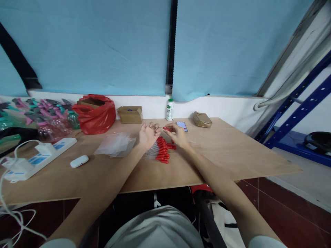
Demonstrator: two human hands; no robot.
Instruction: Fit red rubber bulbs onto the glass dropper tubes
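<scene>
Held up over the table, a small red-handled tool [167, 128] that looks like a screwdriver spans my two hands. My right hand [178, 135] pinches its red handle between thumb and fingers. The fingers of my left hand [149, 134] curl round the thin shaft end, palm turned up; the tip is hidden in them. Just below lies a pile of similar red-handled screwdrivers [162, 150], handles to the right and pale shafts to the left. Left of my left hand, several clear plastic bags [115, 144] lie flat in a loose stack.
At the back stand a red plastic bag [97, 115], an open cardboard box [130, 115], a white bottle [169, 110], a phone [182, 126] and a brown package [202, 119]. Spray bottles [49, 120], a power strip [43, 158] and a white earphone case [79, 161] lie left.
</scene>
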